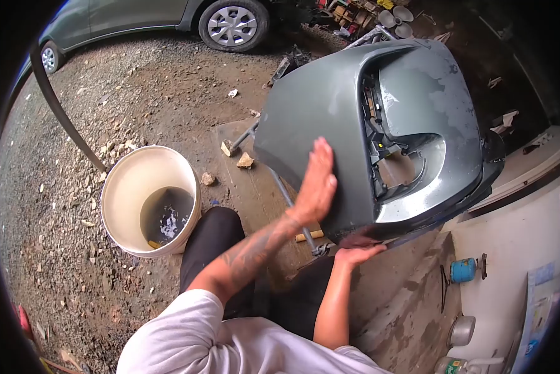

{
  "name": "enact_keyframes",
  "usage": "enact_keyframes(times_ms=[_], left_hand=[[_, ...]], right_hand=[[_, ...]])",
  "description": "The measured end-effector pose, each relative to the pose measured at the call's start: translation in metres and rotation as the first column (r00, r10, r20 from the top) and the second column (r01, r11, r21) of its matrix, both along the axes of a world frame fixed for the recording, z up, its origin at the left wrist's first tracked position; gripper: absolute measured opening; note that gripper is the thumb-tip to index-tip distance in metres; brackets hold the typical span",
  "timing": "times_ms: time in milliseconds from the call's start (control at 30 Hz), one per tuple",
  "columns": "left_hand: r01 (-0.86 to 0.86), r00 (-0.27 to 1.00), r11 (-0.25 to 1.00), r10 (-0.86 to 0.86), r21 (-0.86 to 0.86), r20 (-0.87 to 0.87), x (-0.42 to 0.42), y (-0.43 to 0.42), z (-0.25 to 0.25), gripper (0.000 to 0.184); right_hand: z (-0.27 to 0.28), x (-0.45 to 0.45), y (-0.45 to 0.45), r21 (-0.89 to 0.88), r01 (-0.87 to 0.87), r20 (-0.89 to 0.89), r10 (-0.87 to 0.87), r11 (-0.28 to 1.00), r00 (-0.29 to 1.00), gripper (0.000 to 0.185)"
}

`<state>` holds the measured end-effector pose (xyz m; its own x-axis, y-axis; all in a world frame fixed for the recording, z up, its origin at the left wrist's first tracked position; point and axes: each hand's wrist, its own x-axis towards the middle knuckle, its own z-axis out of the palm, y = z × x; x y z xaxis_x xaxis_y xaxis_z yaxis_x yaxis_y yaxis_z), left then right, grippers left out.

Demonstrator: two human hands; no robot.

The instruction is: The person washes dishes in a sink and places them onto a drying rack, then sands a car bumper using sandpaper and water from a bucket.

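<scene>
A grey-green car bumper point(317, 93) rests on a metal-tube stand point(282, 190) in front of me, with an opening and black fittings on its right part. My left hand point(319, 181) lies flat against its smooth left face, fingers stretched up and together, slightly blurred. Whether anything thin is under that palm is hidden. At the bumper's lower edge, my right hand point(359, 254) touches it from below with the fingers stretched out to the right. Whitish patches mark the bumper's upper right surface.
To my left stands a white bucket point(121, 193) with dark water in it. Gravel point(62, 156) and a few stones point(245, 160) lie around. A parked car point(130, 19) is behind. At right are a white wall point(504, 230) and a blue canister point(462, 270).
</scene>
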<state>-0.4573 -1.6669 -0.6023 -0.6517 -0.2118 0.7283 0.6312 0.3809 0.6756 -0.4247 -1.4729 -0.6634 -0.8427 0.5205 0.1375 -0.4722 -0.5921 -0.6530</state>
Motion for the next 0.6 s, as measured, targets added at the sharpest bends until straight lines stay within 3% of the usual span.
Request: enact_keyframes(times_ms=[33, 167, 200, 267, 333, 400, 467, 500, 533, 600], left_hand=[[-0.092, 0.995, 0.995, 0.091, 0.033, 0.036, -0.019, -0.017, 0.000, 0.059], [-0.319, 0.938, 0.939, 0.293, 0.126, 0.186, -0.053, -0.030, 0.001, 0.056], [-0.281, 0.954, 0.938, 0.249, 0.203, 0.168, -0.039, -0.014, 0.009, 0.060], [-0.154, 0.988, 0.980, 0.150, 0.125, 0.039, -0.002, 0.025, 0.014, 0.066], [0.104, 0.994, 0.994, -0.105, -0.036, -0.031, 0.027, 0.039, 0.020, 0.066], [0.043, 0.996, 0.998, -0.047, -0.054, -0.076, 0.007, 0.017, 0.028, 0.065], [-0.109, 0.993, 0.994, 0.108, -0.028, -0.048, -0.030, -0.013, 0.035, 0.065], [-0.182, 0.983, 0.978, 0.181, -0.102, -0.022, -0.040, -0.024, 0.036, 0.063], [-0.191, 0.982, 0.978, 0.189, -0.086, -0.028, -0.043, -0.025, 0.039, 0.061], [-0.187, 0.982, 0.981, 0.186, -0.042, -0.025, -0.041, -0.017, 0.034, 0.059]], right_hand=[[-0.012, 0.000, 0.006, 0.129, 0.010, 0.067, -0.019, 0.992, 0.998, 0.068], [0.016, 0.011, -0.018, 0.113, 0.118, 0.127, -0.133, 0.986, 0.983, 0.068], [0.012, 0.011, -0.016, 0.111, 0.072, 0.112, -0.085, 0.991, 0.990, 0.067], [0.009, 0.006, -0.013, 0.098, 0.037, 0.093, -0.046, 0.994, 0.995, 0.066], [0.007, 0.002, -0.006, 0.075, -0.027, 0.021, 0.025, 0.997, 0.999, 0.064], [0.010, 0.003, -0.008, 0.099, 0.014, 0.047, -0.018, 0.995, 0.999, 0.068], [0.035, 0.008, -0.021, -0.007, 0.119, 0.132, -0.117, 0.993, 0.984, 0.067], [0.025, 0.010, -0.013, -0.008, 0.050, 0.153, -0.048, 0.999, 0.987, 0.068], [-0.007, -0.001, 0.006, 0.008, 0.071, 0.103, -0.071, 0.997, 0.992, 0.071], [0.004, 0.010, 0.000, -0.045, 0.085, 0.173, -0.076, 0.995, 0.982, 0.072]])
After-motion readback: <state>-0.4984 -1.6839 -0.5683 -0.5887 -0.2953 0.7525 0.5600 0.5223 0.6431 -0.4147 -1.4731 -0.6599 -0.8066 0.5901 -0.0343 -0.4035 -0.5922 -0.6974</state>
